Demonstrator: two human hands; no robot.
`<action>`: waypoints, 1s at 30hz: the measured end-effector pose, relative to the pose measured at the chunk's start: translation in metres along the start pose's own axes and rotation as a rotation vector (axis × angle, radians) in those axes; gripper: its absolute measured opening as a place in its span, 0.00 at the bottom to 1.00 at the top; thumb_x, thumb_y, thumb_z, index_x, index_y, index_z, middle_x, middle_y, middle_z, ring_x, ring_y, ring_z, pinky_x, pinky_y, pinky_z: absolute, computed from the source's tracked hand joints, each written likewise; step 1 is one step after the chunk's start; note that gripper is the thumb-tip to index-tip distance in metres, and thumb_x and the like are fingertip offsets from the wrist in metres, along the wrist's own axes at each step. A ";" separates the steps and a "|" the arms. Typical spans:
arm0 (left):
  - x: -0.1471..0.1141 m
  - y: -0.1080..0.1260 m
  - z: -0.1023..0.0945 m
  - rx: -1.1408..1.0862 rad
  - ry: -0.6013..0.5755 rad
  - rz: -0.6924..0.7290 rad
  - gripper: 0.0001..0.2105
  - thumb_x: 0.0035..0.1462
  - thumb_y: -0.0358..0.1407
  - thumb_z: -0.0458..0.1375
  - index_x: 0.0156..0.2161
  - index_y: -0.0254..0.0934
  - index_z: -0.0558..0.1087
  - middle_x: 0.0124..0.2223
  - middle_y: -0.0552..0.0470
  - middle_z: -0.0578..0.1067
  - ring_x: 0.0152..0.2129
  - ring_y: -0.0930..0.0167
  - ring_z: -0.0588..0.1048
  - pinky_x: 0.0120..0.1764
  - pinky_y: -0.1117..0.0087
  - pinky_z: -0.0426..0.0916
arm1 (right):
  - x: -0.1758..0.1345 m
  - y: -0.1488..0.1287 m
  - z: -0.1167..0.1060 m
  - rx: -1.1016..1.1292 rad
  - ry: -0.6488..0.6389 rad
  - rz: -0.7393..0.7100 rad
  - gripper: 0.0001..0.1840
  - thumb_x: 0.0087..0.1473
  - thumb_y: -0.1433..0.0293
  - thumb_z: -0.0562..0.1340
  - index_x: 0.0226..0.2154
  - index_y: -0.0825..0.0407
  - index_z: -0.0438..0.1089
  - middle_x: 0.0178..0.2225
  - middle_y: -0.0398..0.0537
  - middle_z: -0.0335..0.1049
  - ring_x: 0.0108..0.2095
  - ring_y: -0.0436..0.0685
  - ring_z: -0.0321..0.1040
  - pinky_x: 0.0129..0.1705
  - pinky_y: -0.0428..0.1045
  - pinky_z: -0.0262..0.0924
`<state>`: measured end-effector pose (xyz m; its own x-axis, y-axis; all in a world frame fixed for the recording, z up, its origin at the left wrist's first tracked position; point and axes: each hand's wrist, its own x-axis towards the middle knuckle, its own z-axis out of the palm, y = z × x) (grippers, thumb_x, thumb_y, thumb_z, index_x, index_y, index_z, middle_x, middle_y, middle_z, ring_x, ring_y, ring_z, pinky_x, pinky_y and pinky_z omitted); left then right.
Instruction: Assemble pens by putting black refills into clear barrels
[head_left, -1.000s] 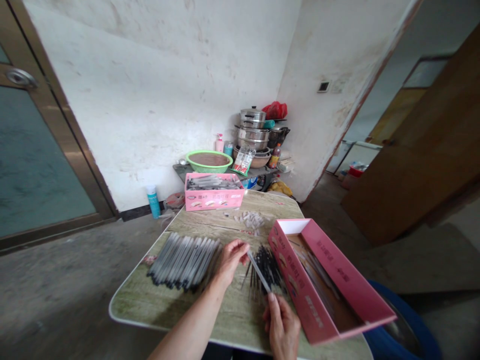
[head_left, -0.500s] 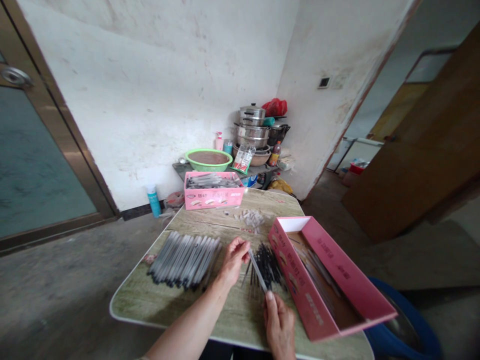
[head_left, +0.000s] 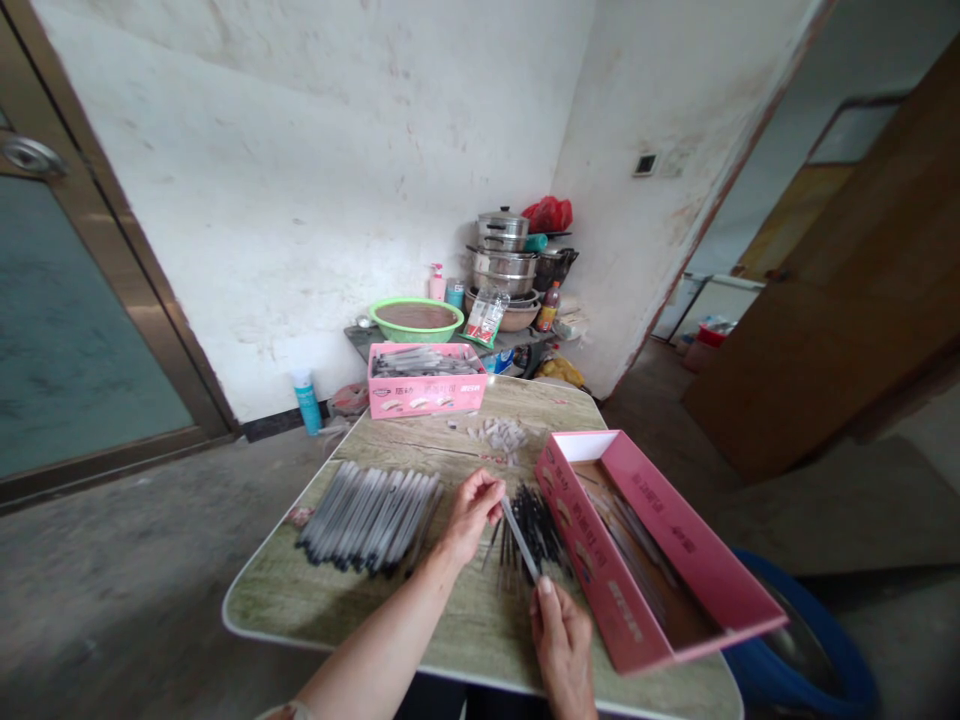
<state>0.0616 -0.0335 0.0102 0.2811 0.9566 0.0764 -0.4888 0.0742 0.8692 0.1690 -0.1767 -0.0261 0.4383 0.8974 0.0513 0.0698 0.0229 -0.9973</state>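
Observation:
My left hand (head_left: 478,510) pinches the upper end of a pen-like translucent tube (head_left: 519,537). The lower end sits between the thumb and fingers of my right hand (head_left: 559,625). The tube slants down to the right above a loose pile of thin black sticks (head_left: 534,525). To the left lies a neat row of similar frosted tubes with black ends (head_left: 367,520). Beyond my hands are small whitish pieces (head_left: 502,436) scattered on the table. An open pink box (head_left: 600,570) stands right of the black sticks, with some thin pieces inside.
A second pink box (head_left: 427,400), full of similar tubes, stands at the far end of the wood-patterned table (head_left: 300,610). Behind it, a shelf carries a green basin (head_left: 417,330) and stacked pots (head_left: 504,250). A blue tub (head_left: 840,650) is on the floor at right.
Both hands keep hold of the same tube, with only a very slight shift to the right. The piles and boxes have not changed.

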 end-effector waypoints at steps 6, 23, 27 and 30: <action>-0.003 0.011 0.005 0.056 -0.023 -0.031 0.22 0.46 0.47 0.65 0.43 0.36 0.69 0.26 0.55 0.72 0.20 0.74 0.70 0.22 0.75 0.64 | 0.002 -0.015 0.002 -0.045 -0.052 0.051 0.28 0.55 0.47 0.56 0.22 0.54 0.68 0.13 0.37 0.53 0.15 0.48 0.50 0.16 0.44 0.42; 0.001 0.038 -0.018 0.280 0.127 0.124 0.18 0.47 0.44 0.64 0.41 0.36 0.70 0.21 0.56 0.70 0.17 0.73 0.69 0.19 0.75 0.65 | 0.001 -0.034 0.021 -0.075 -0.174 -0.001 0.20 0.53 0.53 0.60 0.24 0.53 0.66 0.15 0.37 0.59 0.14 0.46 0.53 0.15 0.42 0.46; 0.001 0.040 -0.016 0.266 0.127 0.122 0.18 0.47 0.44 0.65 0.40 0.36 0.71 0.21 0.57 0.70 0.17 0.73 0.69 0.19 0.74 0.65 | 0.001 -0.041 0.026 -0.066 -0.158 -0.016 0.20 0.54 0.54 0.60 0.22 0.52 0.63 0.14 0.37 0.59 0.13 0.46 0.52 0.14 0.41 0.45; -0.001 0.039 -0.018 0.246 0.116 0.109 0.19 0.46 0.45 0.65 0.41 0.36 0.70 0.22 0.57 0.69 0.16 0.74 0.68 0.19 0.75 0.65 | 0.001 -0.043 0.027 -0.075 -0.143 -0.033 0.21 0.54 0.55 0.60 0.20 0.52 0.63 0.14 0.38 0.59 0.12 0.46 0.53 0.14 0.41 0.45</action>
<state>0.0275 -0.0263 0.0357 0.1342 0.9822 0.1317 -0.2921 -0.0878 0.9524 0.1422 -0.1653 0.0153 0.3031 0.9504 0.0703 0.1510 0.0250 -0.9882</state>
